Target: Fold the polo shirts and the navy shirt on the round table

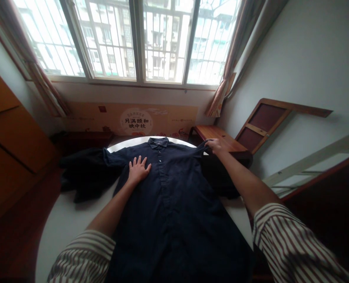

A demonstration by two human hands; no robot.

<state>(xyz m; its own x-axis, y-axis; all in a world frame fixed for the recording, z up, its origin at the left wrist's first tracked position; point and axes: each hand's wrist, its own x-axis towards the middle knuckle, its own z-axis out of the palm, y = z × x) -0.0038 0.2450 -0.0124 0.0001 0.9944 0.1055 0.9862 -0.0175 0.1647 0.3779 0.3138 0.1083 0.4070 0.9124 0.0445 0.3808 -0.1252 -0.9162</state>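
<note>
A dark navy button-up shirt [174,204] lies face up on a round white table [62,224], collar toward the window. My left hand [138,169] rests flat on the shirt's chest, fingers spread, left of the button placket. My right hand [213,146] is closed on the fabric at the shirt's right shoulder, near the table's far edge. The shirt's left sleeve [86,173] spreads out over the table's left rim; the right sleeve hangs off the other side in shadow.
A wooden bench [221,139] stands beyond the table at the right, with a wooden frame [265,122] leaning on the wall. A printed cardboard panel [136,120] lines the wall under the window. A wooden cabinet [12,141] fills the left side.
</note>
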